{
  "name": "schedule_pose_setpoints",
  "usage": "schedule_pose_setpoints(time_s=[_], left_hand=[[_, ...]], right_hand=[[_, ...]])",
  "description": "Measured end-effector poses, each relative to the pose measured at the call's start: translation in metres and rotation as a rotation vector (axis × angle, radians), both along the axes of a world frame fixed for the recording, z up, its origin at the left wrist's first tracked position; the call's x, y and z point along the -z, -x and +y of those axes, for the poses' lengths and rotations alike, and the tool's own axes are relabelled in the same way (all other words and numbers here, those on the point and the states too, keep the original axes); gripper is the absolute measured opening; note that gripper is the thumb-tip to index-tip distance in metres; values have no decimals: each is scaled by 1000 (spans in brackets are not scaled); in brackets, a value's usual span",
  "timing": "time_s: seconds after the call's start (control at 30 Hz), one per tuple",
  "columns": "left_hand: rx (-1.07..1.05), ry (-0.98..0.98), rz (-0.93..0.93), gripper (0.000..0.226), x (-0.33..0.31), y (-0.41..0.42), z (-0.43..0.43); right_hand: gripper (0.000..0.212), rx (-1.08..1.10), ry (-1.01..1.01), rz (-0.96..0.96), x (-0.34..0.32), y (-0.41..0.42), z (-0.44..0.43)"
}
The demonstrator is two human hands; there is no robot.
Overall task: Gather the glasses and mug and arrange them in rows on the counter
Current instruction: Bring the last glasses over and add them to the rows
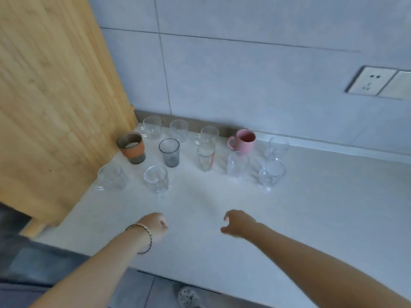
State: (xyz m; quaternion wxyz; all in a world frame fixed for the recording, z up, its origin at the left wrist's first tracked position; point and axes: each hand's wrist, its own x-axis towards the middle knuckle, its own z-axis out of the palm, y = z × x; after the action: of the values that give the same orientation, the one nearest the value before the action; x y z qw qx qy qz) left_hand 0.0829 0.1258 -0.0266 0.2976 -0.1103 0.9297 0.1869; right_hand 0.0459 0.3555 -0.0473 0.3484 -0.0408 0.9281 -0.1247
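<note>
1. Both hands hang over the bare front part of the tabletop [311,207], well short of the drinkware. The left hand [156,227] is curled into a loose fist and grips nothing. The right hand [238,223] is also empty, its fingers [225,218] bent downward and loosely together.

2. All the vessels stand upright, ahead of the hands toward the tiled wall [244,74], already in rough rows. The back row holds three clear glasses and the pink mug [243,141], whose handle points left.

3. The middle row runs from the orange-banded glass [132,147] past the grey tumbler [169,152] and the tall clear glass [205,157] to more clear glasses on the right.

4. The front row looks incomplete: only the front-left glass [110,177] and the front-centre glass [156,179] sit there, with open tabletop to their right.

5. The front-centre glass lies nearly straight ahead of the left hand, which is the nearer of the two to it. The right hand is nearer the front-right glass [271,172] and its neighbour [237,164].

6. Nothing stands between the hands and the front glasses. The wooden panel [55,96] crowds the left edge, just beside the orange-banded glass and the front-left glass, so a reach there has little side room.

7. A wall socket [373,82] sits well clear, up on the right.
</note>
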Motion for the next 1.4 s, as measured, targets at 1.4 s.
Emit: schedule_pose_setpoints(time_s=[1.4], left_hand=[[932, -1, 21, 34, 20, -62, 726]], right_hand=[[84, 1091, -192, 159, -11, -291, 775]])
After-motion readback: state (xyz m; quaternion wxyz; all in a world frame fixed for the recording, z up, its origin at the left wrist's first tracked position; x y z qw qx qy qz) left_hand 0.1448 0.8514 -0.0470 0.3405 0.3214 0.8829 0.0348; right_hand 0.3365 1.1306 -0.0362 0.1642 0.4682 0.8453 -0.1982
